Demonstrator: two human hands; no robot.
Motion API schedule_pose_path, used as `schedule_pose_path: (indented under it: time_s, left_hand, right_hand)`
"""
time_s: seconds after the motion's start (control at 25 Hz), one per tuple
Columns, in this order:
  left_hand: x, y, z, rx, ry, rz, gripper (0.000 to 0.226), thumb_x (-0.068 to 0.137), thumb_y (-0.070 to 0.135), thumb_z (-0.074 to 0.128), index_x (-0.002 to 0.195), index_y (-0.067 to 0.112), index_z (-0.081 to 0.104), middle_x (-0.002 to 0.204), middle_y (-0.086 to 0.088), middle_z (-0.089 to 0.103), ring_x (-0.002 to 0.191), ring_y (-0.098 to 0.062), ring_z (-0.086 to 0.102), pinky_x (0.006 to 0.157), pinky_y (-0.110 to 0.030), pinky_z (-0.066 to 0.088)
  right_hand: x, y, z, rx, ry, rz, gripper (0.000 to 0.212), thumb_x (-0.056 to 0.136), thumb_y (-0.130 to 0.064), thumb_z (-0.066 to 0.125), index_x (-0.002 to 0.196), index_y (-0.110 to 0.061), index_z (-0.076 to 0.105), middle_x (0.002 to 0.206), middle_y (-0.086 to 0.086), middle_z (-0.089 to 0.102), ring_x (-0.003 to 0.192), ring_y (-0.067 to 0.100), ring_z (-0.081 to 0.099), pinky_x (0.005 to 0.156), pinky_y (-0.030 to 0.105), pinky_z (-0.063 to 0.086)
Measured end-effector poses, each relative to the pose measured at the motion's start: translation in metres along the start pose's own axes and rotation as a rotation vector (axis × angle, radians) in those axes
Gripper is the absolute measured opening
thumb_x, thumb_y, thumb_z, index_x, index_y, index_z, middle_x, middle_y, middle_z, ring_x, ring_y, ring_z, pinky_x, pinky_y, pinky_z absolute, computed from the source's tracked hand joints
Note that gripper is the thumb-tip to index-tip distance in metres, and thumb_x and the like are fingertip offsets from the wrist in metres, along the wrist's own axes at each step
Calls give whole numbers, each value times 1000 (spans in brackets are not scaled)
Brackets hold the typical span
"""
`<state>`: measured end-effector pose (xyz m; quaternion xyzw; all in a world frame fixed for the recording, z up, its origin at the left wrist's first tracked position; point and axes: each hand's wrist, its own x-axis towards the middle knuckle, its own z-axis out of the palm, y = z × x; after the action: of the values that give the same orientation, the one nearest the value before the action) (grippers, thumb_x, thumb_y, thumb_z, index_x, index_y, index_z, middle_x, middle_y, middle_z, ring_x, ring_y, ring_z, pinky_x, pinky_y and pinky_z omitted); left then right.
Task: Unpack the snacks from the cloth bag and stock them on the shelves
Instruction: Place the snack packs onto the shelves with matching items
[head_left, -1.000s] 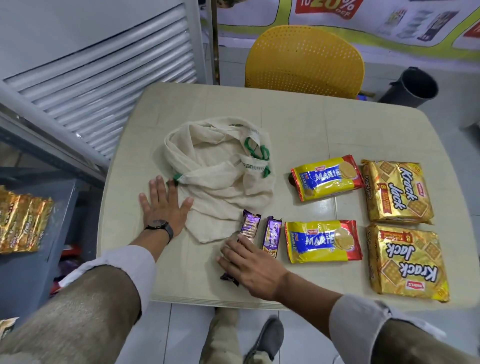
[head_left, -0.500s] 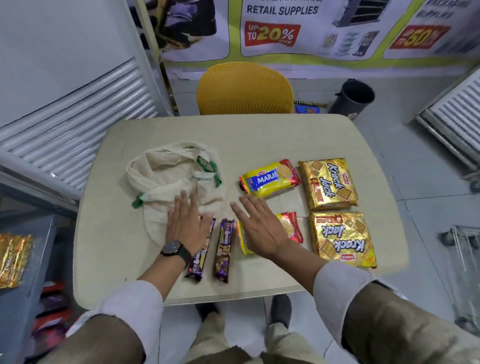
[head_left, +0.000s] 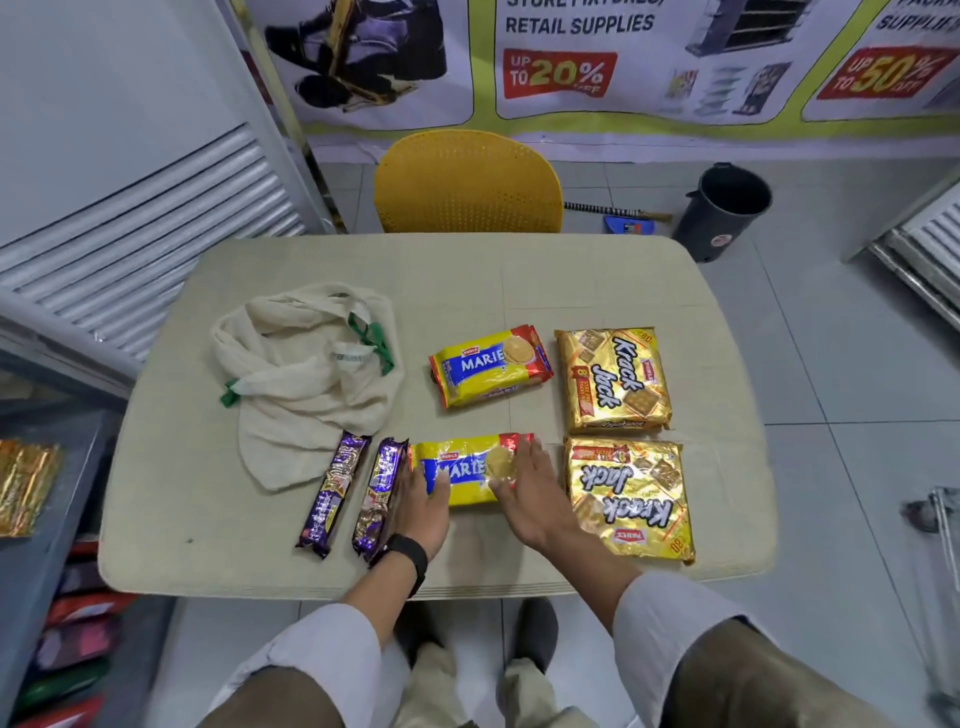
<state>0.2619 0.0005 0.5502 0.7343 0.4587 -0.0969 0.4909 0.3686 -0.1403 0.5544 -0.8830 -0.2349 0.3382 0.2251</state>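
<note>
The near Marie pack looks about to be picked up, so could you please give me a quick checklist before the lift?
1. Both hands on the near Marie pack: ok; left hand at its left end, right hand at its right end.
2. Firm grip closed: cannot tell.
3. Purple bars clear of the left hand: not ok, the nearer one touches it.
4. Cloth bag emptied: cannot tell, though it lies flat.
5. Far Marie pack apart: ok.
</note>
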Motion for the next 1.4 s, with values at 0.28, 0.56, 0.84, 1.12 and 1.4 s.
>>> schedule_pose_path:
  time_s: [0.28, 0.56, 0.84, 1.12, 1.4]
  left_hand:
    - [18, -8, 8, -119, -3, -94, 57, 108, 41, 34, 159, 16, 29, 166, -5, 30, 151, -24, 30, 117, -32, 24]
    - [19, -8, -10, -241, -93, -71, 59, 107, 43, 37, 160, 19, 27, 166, -4, 28, 152, -23, 28, 121, -37, 22]
    - [23, 36, -41, -351, -114, 37, 55, 108, 35, 39, 160, 17, 29, 163, 0, 34, 150, -20, 33, 120, -31, 25]
    - [72, 114, -35, -595, -99, -14, 48, 108, 38, 39, 148, 15, 50, 147, -4, 57, 137, -23, 50, 122, -42, 32]
    - [96, 129, -14, -602, -75, -80, 52, 108, 36, 40, 155, 15, 40, 155, -4, 47, 143, -22, 43, 123, -39, 28]
  right_hand:
    - [13, -2, 7, 299, 28, 134, 67, 104, -30, 55, 160, -6, 26, 169, 13, 26, 154, 31, 28, 124, 46, 29]
    - [8, -15, 17, 537, 121, 288, 38, 91, -3, 55, 129, -8, 57, 138, 14, 57, 127, 35, 55, 107, 50, 46]
    - [2, -46, -14, 512, 319, 150, 40, 89, 2, 51, 125, -10, 61, 124, 9, 61, 112, 27, 60, 95, 46, 52]
    - [85, -63, -120, 307, 264, 12, 49, 86, -14, 42, 128, -6, 65, 138, 17, 59, 129, 35, 52, 110, 42, 41]
    - [133, -38, -125, 166, 181, -45, 51, 92, 3, 49, 141, -2, 57, 144, 20, 56, 135, 38, 47, 121, 41, 28]
